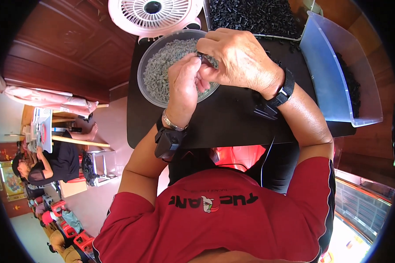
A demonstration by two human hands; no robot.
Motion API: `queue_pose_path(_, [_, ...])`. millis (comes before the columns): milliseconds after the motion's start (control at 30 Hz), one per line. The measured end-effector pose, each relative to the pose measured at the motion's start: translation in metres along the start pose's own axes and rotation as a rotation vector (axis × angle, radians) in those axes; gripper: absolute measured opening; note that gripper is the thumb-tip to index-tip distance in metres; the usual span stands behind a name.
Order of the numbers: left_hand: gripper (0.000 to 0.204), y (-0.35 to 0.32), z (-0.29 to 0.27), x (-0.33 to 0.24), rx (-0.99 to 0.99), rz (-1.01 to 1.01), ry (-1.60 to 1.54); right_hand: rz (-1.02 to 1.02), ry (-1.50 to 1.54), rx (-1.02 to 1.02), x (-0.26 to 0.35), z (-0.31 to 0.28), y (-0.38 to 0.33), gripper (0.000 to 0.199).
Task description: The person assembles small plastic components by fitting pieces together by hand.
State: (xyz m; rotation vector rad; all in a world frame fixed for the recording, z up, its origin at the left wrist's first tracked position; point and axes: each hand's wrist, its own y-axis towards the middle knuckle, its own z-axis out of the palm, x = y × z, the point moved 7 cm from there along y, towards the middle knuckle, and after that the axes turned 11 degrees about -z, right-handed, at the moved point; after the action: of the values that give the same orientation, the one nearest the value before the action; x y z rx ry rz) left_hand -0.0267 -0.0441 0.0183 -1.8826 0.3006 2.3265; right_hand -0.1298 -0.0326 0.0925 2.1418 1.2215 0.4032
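Observation:
My left hand (183,84) and my right hand (237,59) meet over the near edge of a round clear bowl (141,79) filled with several small grey parts (162,70). The fingertips of both hands pinch a small dark part (205,58) between them. The bowl stands on a black tabletop (232,120). Each wrist wears a black band with a small device.
A pink desk fan (153,15) stands behind the bowl. A tray of small black parts (254,17) lies at the back, and a clear blue-tinted bin (338,70) holding black parts sits to the right. Another person sits at a table far left (52,162).

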Motion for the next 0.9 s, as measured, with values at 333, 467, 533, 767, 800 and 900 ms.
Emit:
queue_pose_path(333, [0.03, -0.003, -0.002, 0.0, -0.005, 0.006, 0.043, -0.035, -0.016, -0.056, 0.007, -0.002, 0.0, 0.016])
queue_pose_path(467, [0.029, -0.004, -0.003, 0.0, -0.034, -0.018, 0.014, -0.049, -0.008, -0.066, 0.008, 0.0, 0.0, 0.017])
queue_pose_path(533, [0.028, -0.003, -0.001, -0.002, -0.018, -0.006, 0.001, -0.055, -0.008, -0.062, 0.008, 0.0, 0.0, 0.017])
queue_pose_path(767, [0.027, 0.0, 0.0, -0.001, -0.036, -0.014, 0.042, -0.04, -0.022, -0.041, 0.008, 0.004, 0.0, 0.017])
queue_pose_path(800, [0.027, 0.0, 0.001, -0.001, -0.038, -0.012, 0.041, -0.043, -0.022, -0.04, 0.008, 0.004, -0.001, 0.017])
queue_pose_path(900, [0.026, 0.003, 0.002, 0.003, 0.006, -0.056, -0.01, -0.074, -0.062, -0.025, 0.011, 0.004, -0.001, 0.017])
